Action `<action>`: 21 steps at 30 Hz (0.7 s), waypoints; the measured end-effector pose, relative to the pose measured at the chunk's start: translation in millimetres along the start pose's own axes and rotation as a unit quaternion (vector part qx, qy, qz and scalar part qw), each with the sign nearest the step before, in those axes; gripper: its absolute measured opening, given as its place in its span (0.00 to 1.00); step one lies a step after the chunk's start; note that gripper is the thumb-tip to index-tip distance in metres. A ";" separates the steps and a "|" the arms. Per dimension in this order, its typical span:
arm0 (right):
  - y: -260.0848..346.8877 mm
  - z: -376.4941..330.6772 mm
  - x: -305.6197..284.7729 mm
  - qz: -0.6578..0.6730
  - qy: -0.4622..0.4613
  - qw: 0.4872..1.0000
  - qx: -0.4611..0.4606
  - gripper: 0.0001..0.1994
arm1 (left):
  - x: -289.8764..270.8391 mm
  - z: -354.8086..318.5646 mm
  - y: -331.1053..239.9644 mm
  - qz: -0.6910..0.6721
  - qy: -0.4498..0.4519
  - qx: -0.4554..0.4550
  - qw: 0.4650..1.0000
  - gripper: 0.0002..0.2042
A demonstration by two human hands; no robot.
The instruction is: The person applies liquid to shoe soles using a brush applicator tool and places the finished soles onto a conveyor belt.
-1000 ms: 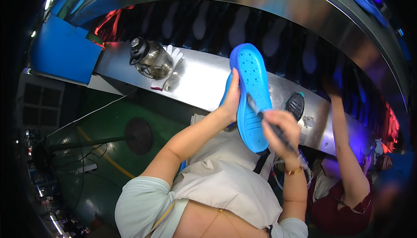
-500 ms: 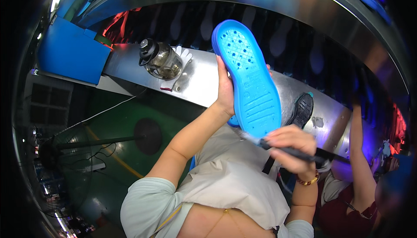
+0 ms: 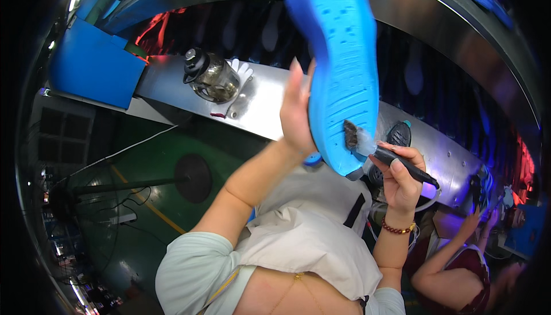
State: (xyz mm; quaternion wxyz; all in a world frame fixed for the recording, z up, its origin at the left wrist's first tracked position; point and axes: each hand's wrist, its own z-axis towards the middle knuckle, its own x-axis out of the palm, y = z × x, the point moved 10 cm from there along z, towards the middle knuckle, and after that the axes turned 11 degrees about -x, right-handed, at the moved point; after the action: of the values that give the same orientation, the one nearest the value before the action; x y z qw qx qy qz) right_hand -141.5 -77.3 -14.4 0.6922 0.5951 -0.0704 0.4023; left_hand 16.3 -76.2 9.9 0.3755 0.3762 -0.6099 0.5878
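My left hand (image 3: 297, 111) is closed round the side of a bright blue shoe sole (image 3: 344, 79), its hollow inner face with ridges and small marks turned toward me. The sole is raised and tilted, toe end away. In my right hand (image 3: 402, 180) is a brush (image 3: 404, 165) with a black handle and a thin hose at its rear. Its dark bristles lie against the ridged heel part of the sole. Behind my right hand, a black shoe piece (image 3: 399, 134) rests on the steel bench (image 3: 264, 102). A small blue piece (image 3: 313, 159) shows below my left wrist.
A clear jug with a black lid (image 3: 212, 79) stands on the bench by a white glove (image 3: 243, 72). Beyond runs a dark belt with pale sole shapes under a metal hood. A blue box (image 3: 92, 65) is at left. Another person (image 3: 453, 275) works at lower right.
The sole has risen and moved away, tilting more upright. The brush has moved from below the heel edge onto the heel's inner face. The other person's arms have shifted lower.
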 end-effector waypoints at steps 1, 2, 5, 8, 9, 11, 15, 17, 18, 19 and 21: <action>-2.6 -1.9 0.7 0.033 -0.041 0.999 0.004 0.10 | 0.3 -6.9 12.1 0.006 0.001 0.000 1.000 0.38; -4.3 -6.4 -2.8 0.065 -0.083 0.994 0.010 0.11 | 0.5 -12.9 20.5 0.012 0.001 0.015 1.000 0.31; 10.2 -17.5 25.3 -0.202 0.060 0.976 -0.062 0.09 | -9.7 -15.1 18.3 0.061 0.008 -0.026 0.998 0.23; 16.1 -10.3 24.4 -0.210 0.090 0.970 -0.084 0.08 | -7.0 -12.2 18.4 -0.012 0.023 -0.031 0.999 0.22; 20.6 -6.4 14.9 -0.213 0.053 0.971 -0.097 0.08 | -7.3 -11.3 15.1 -0.018 0.004 -0.003 1.000 0.22; 21.4 -5.3 23.8 -0.251 0.080 0.957 -0.118 0.08 | -6.7 -5.4 13.1 -0.027 0.036 0.007 0.999 0.21; 35.2 -2.1 59.6 -0.215 0.244 0.936 -0.135 0.11 | 1.6 -2.9 13.3 -0.054 0.094 -0.039 0.993 0.21; 43.0 12.4 26.5 -0.216 0.108 0.963 -0.116 0.11 | -5.8 -1.7 15.2 -0.039 0.016 -0.053 0.998 0.21; 43.4 18.8 27.8 -0.299 0.134 0.935 -0.136 0.11 | -3.3 0.7 14.5 -0.047 0.022 -0.055 0.997 0.22; 37.9 16.0 39.6 -0.305 0.200 0.924 -0.118 0.11 | -4.8 3.4 12.9 -0.048 0.024 -0.055 0.997 0.22; 37.1 8.0 63.4 -0.308 0.298 0.895 -0.125 0.10 | 2.2 5.9 10.4 -0.021 0.086 -0.063 0.994 0.22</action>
State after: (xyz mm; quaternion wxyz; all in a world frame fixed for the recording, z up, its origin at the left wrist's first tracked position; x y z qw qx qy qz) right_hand -120.0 -55.6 52.9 0.8389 0.3478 0.2760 0.3150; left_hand 5.9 -81.9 7.2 0.4614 0.3129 -0.6031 0.5705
